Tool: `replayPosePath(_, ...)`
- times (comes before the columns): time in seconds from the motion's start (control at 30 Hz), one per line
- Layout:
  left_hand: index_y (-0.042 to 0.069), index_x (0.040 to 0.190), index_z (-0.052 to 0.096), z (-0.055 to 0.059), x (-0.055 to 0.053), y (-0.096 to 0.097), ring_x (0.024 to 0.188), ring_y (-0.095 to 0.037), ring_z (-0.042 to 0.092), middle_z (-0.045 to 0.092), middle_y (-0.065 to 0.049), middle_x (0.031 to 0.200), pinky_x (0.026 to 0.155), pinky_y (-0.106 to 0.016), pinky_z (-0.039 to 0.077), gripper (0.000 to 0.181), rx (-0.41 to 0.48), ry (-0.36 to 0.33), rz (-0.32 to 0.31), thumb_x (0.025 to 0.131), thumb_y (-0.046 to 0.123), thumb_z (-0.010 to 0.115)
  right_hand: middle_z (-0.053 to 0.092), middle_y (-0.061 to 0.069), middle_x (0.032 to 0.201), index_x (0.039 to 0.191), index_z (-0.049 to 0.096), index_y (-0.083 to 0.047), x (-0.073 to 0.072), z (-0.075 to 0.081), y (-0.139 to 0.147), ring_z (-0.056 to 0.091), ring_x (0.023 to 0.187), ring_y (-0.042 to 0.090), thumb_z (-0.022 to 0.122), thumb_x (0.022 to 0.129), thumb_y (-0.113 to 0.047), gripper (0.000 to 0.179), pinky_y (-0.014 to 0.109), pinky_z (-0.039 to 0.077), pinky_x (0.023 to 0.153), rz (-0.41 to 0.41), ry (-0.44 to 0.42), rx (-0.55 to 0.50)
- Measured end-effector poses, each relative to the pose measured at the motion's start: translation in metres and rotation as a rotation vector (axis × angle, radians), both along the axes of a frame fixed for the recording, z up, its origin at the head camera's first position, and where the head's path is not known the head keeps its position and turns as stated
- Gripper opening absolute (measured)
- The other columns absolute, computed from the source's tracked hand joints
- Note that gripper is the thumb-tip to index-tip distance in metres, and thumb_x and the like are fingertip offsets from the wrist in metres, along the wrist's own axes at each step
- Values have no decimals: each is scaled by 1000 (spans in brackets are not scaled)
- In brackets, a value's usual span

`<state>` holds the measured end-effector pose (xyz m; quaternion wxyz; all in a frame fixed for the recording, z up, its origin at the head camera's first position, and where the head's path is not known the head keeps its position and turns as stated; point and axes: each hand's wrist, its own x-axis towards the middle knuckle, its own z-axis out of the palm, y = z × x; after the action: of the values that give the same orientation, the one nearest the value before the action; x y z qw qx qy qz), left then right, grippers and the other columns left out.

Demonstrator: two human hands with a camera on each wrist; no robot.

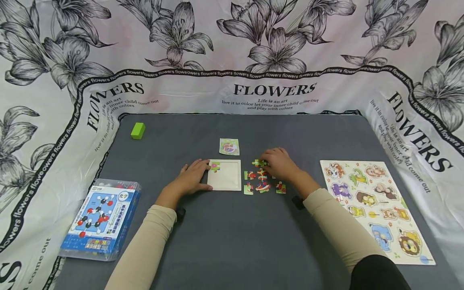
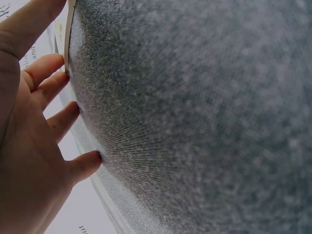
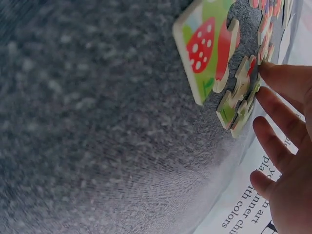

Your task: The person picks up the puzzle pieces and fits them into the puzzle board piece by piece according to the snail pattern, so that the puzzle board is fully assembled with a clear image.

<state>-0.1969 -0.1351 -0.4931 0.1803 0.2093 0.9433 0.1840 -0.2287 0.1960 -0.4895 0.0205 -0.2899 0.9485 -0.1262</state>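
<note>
My left hand (image 1: 191, 176) rests at the left edge of a pale square puzzle tray (image 1: 232, 177), its fingers spread and touching the rim. Inside the tray's upper left corner sits one puzzle piece (image 1: 215, 166), green and pink. To the right of the tray lie several loose jigsaw pieces (image 1: 263, 187) in green, red and white. At the top of this group, my right hand (image 1: 280, 163) pinches a green puzzle piece (image 1: 258, 163) between thumb and forefinger. In the right wrist view, a corner piece with a red spotted shape (image 3: 201, 48) lies nearer the camera.
A small picture card (image 1: 229, 146) lies beyond the tray. An animal puzzle board (image 1: 377, 209) is beside the right forearm. On the left are a molecular model box (image 1: 99, 219) and a green block (image 1: 138, 131). A flower-printed cloth (image 1: 188, 92) borders the grey surface.
</note>
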Motion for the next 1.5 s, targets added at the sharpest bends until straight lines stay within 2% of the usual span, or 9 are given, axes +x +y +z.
replayPosePath(0.37, 10, 140, 46, 0, 2, -8, 148, -32, 17, 27, -8, 159, 112, -67, 14, 70, -5, -10, 12, 84, 41, 75, 67, 9, 115, 108, 72, -11, -5, -1, -9, 55, 116, 34, 72, 89, -16, 20, 61, 27, 108, 3, -22, -6)
replayPosePath(0.63, 11, 143, 43, 1, 3, -9, 149, -31, 14, 24, -6, 160, 113, -65, 13, 72, -24, -33, 14, 85, 42, 73, 68, 7, 114, 109, 73, -12, -6, 3, -21, 56, 114, 32, 72, 88, -15, 21, 59, 29, 107, 35, 24, -30)
replayPosePath(0.8, 11, 143, 43, 1, 1, -8, 149, -30, 14, 23, -5, 160, 113, -65, 13, 72, -27, -30, 3, 86, 43, 72, 69, 6, 112, 109, 73, -12, -6, 6, -36, 57, 113, 32, 73, 87, -14, 22, 58, 32, 105, 72, 42, -43)
replayPosePath(1.0, 11, 142, 44, 0, -1, -4, 149, -30, 15, 25, -6, 160, 112, -66, 13, 70, -6, -25, 2, 86, 42, 73, 69, 6, 113, 111, 73, -14, -5, 7, -57, 57, 114, 30, 74, 87, -17, 24, 55, 33, 106, 98, 44, -8)
replayPosePath(1.27, 12, 145, 42, 0, -2, -4, 149, -29, 13, 23, -5, 160, 113, -65, 12, 73, -12, -36, 5, 86, 43, 72, 69, 4, 113, 112, 72, -17, -5, 3, -87, 56, 115, 29, 74, 87, -17, 25, 55, 32, 106, 141, 7, -13)
replayPosePath(1.5, 12, 146, 40, 2, -1, -5, 150, -28, 12, 23, -5, 161, 113, -65, 13, 74, -27, -35, -5, 87, 44, 71, 68, 3, 114, 113, 72, -19, -5, -3, -103, 57, 113, 28, 73, 88, -20, 25, 55, 32, 106, 157, 35, -2)
